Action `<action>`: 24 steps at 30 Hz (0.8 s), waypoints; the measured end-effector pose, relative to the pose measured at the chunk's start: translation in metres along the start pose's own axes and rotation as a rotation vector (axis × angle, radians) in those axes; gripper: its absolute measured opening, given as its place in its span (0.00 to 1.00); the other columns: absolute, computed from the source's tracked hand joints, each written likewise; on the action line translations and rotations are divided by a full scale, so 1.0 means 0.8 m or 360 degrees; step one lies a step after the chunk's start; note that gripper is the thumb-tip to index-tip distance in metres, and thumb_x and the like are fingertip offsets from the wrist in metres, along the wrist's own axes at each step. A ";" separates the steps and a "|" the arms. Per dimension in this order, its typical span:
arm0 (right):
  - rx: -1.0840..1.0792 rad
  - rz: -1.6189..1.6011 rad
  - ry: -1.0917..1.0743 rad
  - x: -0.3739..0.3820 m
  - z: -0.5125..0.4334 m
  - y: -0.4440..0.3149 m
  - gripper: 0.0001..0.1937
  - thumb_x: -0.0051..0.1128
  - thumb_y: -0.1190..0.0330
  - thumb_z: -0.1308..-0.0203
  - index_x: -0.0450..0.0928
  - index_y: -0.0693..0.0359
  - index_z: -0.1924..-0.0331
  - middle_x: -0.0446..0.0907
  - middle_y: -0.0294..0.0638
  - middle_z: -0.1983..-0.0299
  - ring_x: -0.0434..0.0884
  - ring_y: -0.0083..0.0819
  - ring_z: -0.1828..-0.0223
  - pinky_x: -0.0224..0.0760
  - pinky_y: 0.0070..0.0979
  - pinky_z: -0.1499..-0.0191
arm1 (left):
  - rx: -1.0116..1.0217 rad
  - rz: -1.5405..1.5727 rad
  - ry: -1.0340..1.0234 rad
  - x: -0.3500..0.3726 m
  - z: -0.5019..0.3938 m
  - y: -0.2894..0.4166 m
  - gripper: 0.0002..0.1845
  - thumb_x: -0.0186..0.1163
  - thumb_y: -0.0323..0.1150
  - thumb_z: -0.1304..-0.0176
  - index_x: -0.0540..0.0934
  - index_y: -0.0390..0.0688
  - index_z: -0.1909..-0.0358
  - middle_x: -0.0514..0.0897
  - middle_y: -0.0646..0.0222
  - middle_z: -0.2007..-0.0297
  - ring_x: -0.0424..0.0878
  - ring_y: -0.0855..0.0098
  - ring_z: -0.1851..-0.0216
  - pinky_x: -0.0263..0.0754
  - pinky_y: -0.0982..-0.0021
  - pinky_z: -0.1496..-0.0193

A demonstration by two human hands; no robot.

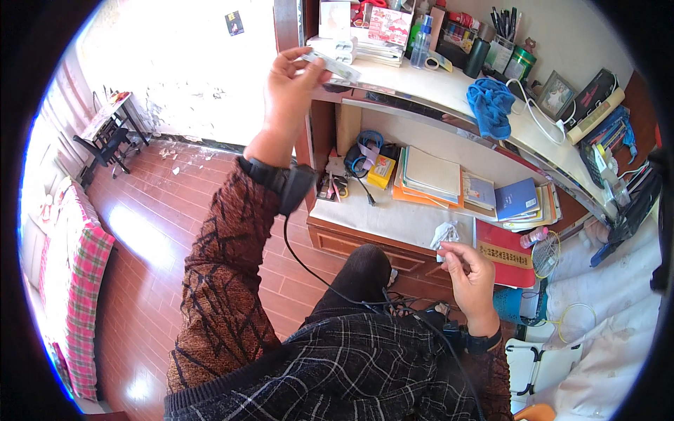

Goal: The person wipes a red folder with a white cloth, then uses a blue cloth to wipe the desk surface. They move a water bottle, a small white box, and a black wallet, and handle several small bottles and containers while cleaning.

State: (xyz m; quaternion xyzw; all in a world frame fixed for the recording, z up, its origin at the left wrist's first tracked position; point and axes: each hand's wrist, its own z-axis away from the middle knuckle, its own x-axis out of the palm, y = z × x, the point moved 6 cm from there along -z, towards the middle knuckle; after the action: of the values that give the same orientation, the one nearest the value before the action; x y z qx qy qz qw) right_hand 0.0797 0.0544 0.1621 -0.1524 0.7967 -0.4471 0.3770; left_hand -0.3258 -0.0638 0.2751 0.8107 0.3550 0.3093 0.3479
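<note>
My left hand (296,79) is raised in front of the upper shelf. Its thumb and fingers pinch a flat, pale, partly see-through packet (337,67) that points right. Lower down, my right hand (470,279) has its thumb and fingertips close together at the front edge of the lower surface. Behind those fingertips lies a crumpled white tissue or plastic (445,232). Whether the fingers grip its lower end cannot be made out. A red folder (503,239) with gold writing sits to the right of this hand.
The upper shelf (447,84) bears a blue cloth (489,105), a spray bottle (421,44) and a white cable (537,126). Paper stacks (429,173) and a yellow box (381,172) occupy the lower surface (358,216). A black cable (310,268) runs from my left wrist across my lap.
</note>
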 end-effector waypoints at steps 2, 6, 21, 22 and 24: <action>0.0020 -0.0039 -0.0010 0.000 0.000 0.001 0.10 0.61 0.74 0.25 0.87 0.65 0.46 0.92 0.43 0.58 0.88 0.24 0.62 0.81 0.22 0.58 | 0.0007 -0.0024 0.0087 -0.025 -0.030 0.002 0.25 0.68 0.27 0.27 0.71 0.32 0.33 0.86 0.56 0.50 0.89 0.67 0.49 0.87 0.73 0.43; 0.0027 -0.0009 -0.0048 0.004 0.001 0.003 0.10 0.61 0.74 0.26 0.87 0.65 0.46 0.92 0.43 0.58 0.88 0.24 0.63 0.81 0.22 0.58 | -0.0177 -0.0056 0.0367 -0.061 -0.081 -0.013 0.27 0.67 0.25 0.27 0.69 0.30 0.32 0.85 0.54 0.45 0.88 0.66 0.44 0.87 0.74 0.42; 0.0159 0.0007 -0.0195 0.009 0.000 0.018 0.10 0.60 0.74 0.26 0.87 0.67 0.48 0.91 0.43 0.60 0.86 0.22 0.64 0.80 0.21 0.58 | -0.0133 -0.2904 -0.0620 -0.046 -0.239 -0.100 0.23 0.58 0.52 0.22 0.89 0.43 0.49 0.92 0.67 0.50 0.89 0.66 0.46 0.82 0.62 0.44; 0.0157 0.0014 -0.0200 0.008 -0.001 0.019 0.10 0.60 0.73 0.26 0.87 0.67 0.47 0.91 0.43 0.60 0.86 0.22 0.64 0.80 0.21 0.58 | -0.0193 -0.2857 -0.0568 -0.043 -0.243 -0.108 0.26 0.55 0.56 0.22 0.89 0.45 0.48 0.92 0.67 0.49 0.89 0.65 0.45 0.81 0.61 0.43; 0.0166 0.0015 -0.0198 0.006 -0.002 0.021 0.10 0.60 0.73 0.26 0.87 0.67 0.47 0.91 0.43 0.60 0.86 0.22 0.64 0.80 0.21 0.58 | -0.0352 -0.2624 -0.0477 -0.042 -0.250 -0.125 0.28 0.52 0.59 0.22 0.89 0.49 0.45 0.91 0.67 0.47 0.89 0.62 0.45 0.81 0.61 0.41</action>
State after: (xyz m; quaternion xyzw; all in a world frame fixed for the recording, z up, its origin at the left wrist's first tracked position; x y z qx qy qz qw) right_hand 0.0768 0.0621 0.1469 -0.1563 0.7481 -0.4758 0.4355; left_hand -0.5304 0.0291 0.3018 0.2860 0.7508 -0.1213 0.5829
